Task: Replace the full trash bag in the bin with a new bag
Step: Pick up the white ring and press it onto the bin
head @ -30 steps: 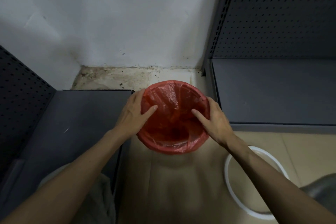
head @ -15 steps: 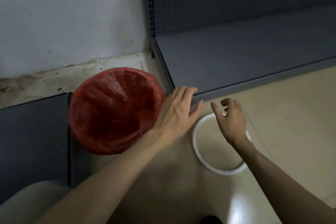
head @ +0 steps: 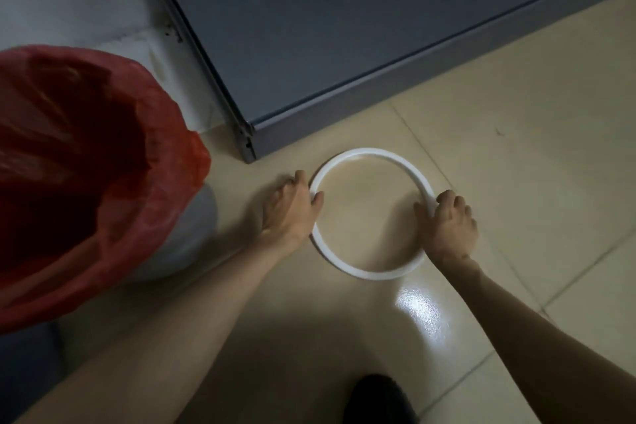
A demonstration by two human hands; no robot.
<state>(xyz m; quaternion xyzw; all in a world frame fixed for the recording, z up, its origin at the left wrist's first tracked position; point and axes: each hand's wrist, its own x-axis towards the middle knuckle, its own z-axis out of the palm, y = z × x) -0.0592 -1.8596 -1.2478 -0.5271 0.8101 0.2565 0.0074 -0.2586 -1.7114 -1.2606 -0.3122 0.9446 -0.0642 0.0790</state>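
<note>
Partly hidden white ring [head: 370,152] under hands

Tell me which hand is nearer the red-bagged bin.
Left. The left hand grips the white ring's left edge, on the side facing the red-bagged bin. The right hand grips the ring's far right edge, farther from the bin.

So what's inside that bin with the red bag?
Only the red bag lining the bin shows; its visible inside looks empty. Its bottom is dark and cut off by the frame, so contents there cannot be seen. The hands are elsewhere, on a white ring.
</note>
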